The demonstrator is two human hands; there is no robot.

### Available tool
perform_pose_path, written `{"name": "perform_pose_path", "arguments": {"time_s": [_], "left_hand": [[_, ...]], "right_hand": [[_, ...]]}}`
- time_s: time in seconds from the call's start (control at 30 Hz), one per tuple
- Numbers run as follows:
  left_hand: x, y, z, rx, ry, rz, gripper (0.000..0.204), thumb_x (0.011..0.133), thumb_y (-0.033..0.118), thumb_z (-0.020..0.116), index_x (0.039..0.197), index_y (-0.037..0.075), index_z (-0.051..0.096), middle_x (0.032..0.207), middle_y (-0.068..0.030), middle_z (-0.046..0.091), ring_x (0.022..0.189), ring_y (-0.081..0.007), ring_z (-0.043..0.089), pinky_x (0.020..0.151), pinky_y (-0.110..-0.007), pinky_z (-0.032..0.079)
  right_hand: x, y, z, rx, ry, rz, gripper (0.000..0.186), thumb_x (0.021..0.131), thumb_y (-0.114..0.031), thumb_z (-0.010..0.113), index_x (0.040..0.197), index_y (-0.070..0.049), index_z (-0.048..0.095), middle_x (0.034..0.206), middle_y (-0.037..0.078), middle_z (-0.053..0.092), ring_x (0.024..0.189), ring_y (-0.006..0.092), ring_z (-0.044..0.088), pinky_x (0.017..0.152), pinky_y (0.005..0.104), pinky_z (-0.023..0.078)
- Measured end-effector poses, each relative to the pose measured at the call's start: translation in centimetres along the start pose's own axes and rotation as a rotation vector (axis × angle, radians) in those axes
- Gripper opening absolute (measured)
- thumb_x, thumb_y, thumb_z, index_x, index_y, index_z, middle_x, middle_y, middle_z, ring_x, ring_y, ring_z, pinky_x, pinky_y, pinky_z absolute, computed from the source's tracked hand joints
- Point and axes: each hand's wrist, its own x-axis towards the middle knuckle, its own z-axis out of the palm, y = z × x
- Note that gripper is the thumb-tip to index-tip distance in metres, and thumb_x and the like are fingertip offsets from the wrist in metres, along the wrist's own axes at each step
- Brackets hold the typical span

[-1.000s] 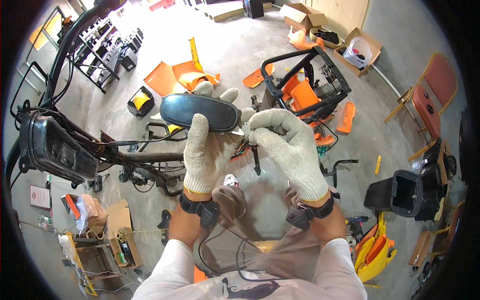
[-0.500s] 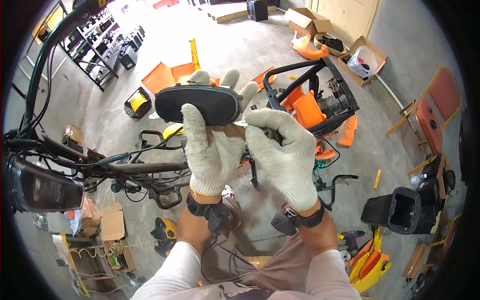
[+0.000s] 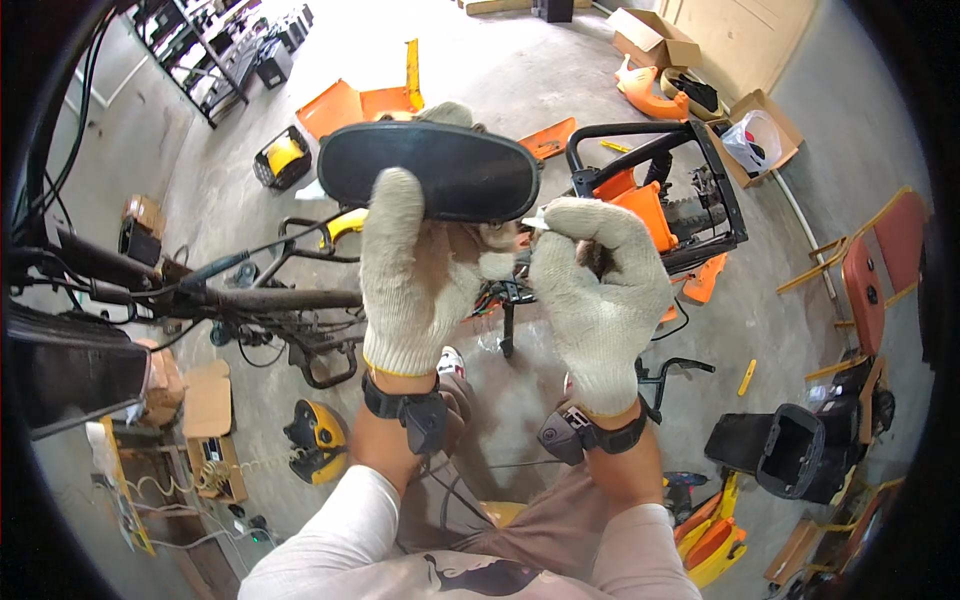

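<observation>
My left hand, in a cream knit glove, holds a black oval housing, its thumb lying over the front and fingers mostly behind it. My right hand, gloved alike, pinches a small pale piece just beside the housing’s lower right edge; what the piece is, I cannot make out. Both wrists wear black straps with small devices. Behind the hands are a dark handlebar assembly with cables and, on the left, a black lamp-like casing.
A black frame with orange panels stands ahead right. Orange body panels and a yellow-and-black helmet-shaped piece lie on the floor. Red chairs, cardboard boxes, a black bin and a metal shelf line the sides.
The housing and both gloved hands have moved higher in the view. My left fingertips, earlier showing above the housing, are now more hidden behind it. The surrounding scene has shifted with the camera.
</observation>
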Motion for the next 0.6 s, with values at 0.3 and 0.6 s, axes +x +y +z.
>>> {"name": "perform_pose_path", "arguments": {"time_s": [0.3, 0.6], "left_hand": [[-0.4, -0.1, -0.9, 0.126, 0.116, 0.019, 0.042, 0.094, 0.012, 0.067, 0.132, 0.001, 0.053, 0.119, -0.0146, 0.066, 0.107, -0.0261, 0.068, 0.096, -0.038, 0.056], [-0.8, -0.3, -0.2, 0.089, 0.171, -0.003, 0.048, 0.095, 0.018, 0.069, 0.135, 0.001, 0.049, 0.116, -0.0132, 0.065, 0.104, -0.0232, 0.068, 0.09, -0.038, 0.059]], "right_hand": [[-0.5, -0.1, 0.9, 0.05, -0.043, 0.09, 0.019, 0.082, 0.0, 0.074, 0.099, -0.007, 0.071, 0.084, -0.003, 0.065, 0.069, 0.0016, 0.049, 0.063, 0.0185, 0.044], [-0.2, -0.2, 1.0, 0.088, -0.01, 0.036, 0.021, 0.085, 0.0, 0.072, 0.105, -0.006, 0.071, 0.092, 0.0, 0.069, 0.074, 0.0015, 0.053, 0.064, 0.0184, 0.044]]}}
